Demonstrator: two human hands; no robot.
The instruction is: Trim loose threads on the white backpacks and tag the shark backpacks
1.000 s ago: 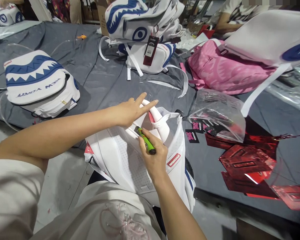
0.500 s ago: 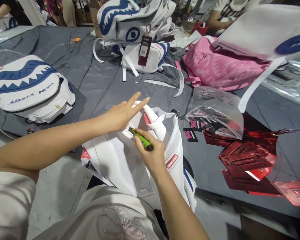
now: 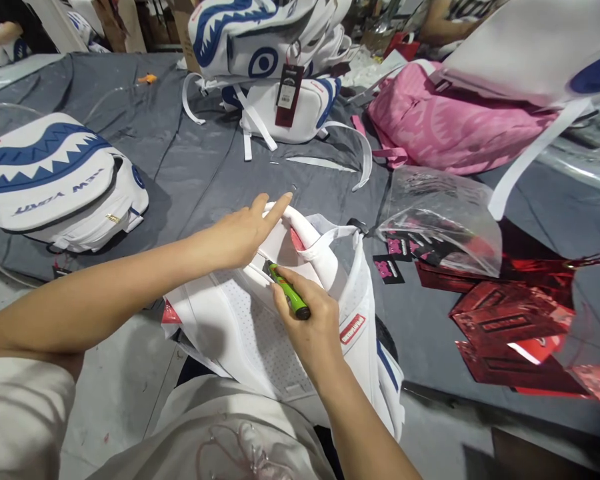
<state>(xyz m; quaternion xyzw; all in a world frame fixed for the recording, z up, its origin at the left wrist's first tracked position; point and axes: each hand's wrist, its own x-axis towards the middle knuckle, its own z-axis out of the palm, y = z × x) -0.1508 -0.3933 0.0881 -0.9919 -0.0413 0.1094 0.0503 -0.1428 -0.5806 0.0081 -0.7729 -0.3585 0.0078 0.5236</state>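
Observation:
A white backpack lies in front of me, partly on my lap and against the table edge, its perforated back panel and a red label showing. My left hand holds the bag's upper part, two fingers stretched toward the rolled white rim and the thumb hidden. In my right hand is a green pen-shaped tool with a black rear end. Its dark tip points into a fold of the bag just beside my left hand; what exactly the tip touches cannot be made out.
Another white-and-blue backpack lies at the left. Stacked white bags with a hang tag stand at the back. To the right are a pink backpack, a clear plastic bag, small black tags and red shiny packets. Other people work behind.
My right hand and the green tool have shifted slightly right and down in view. The raised fingers of my left hand have drawn in a little. The camera has moved slightly.

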